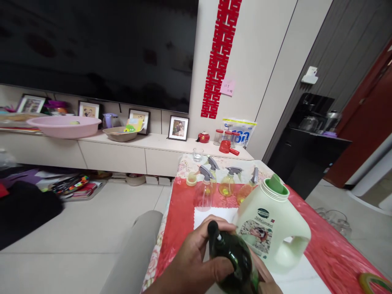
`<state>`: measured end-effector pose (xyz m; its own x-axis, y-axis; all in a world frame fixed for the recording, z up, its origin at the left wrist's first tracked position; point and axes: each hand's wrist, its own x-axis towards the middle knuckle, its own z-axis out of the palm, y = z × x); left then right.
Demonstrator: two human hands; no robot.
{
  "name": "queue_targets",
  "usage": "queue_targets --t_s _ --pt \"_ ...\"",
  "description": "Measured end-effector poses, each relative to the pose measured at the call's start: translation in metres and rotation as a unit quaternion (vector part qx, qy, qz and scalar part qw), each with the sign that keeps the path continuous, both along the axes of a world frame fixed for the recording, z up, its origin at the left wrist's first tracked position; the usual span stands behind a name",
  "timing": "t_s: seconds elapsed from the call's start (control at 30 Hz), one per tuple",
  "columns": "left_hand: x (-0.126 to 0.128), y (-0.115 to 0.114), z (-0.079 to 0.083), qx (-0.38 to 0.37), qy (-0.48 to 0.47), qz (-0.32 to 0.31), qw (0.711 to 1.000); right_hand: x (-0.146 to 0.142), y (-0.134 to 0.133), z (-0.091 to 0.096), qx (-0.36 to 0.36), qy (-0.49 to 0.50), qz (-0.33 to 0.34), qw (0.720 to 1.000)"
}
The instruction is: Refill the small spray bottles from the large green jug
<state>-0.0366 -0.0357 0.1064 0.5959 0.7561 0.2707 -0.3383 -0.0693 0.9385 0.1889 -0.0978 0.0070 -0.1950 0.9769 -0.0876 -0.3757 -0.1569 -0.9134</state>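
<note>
My left hand (190, 261) is wrapped round a dark green bottle (235, 257) with a black top, held tilted low over the table. Only a sliver of my right hand (268, 281) shows under the bottle's right side, and its fingers are hidden. Just right of the bottle, touching or nearly touching it, stands a pale green detergent jug (272, 228) with a handle and an open green spout. Beyond them several small clear spray bottles (228, 183) with grey triggers stand in a row holding yellow-orange liquid.
The table has a red cloth (180, 212) with a white sheet (214, 214) on it. A small glass (197, 154) and a little cup (191, 179) stand at the far end, a tape roll (373, 281) near right. A sideboard (116, 153) with basins lies beyond; a grey cushion (134, 253) at left.
</note>
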Motion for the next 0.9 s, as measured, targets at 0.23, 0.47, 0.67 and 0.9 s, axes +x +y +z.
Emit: queue_targets --t_s 0.23,0.47,0.67,0.9 --pt "-0.017 0.006 0.008 -0.042 -0.008 -0.064 0.997 -0.005 -0.004 0.000 -0.006 0.085 0.028 0.996" --pt "-0.028 0.026 0.025 -0.111 -0.224 0.192 0.949 0.012 -0.014 -0.001 -0.027 0.102 0.011 0.994" --pt "-0.009 0.063 -0.019 -0.267 -0.244 0.274 0.891 0.026 -0.027 -0.015 -0.028 0.054 -0.007 0.998" --pt "0.038 0.079 -0.091 -0.312 -0.060 0.334 0.887 0.031 -0.026 -0.018 -0.015 0.038 0.005 0.999"
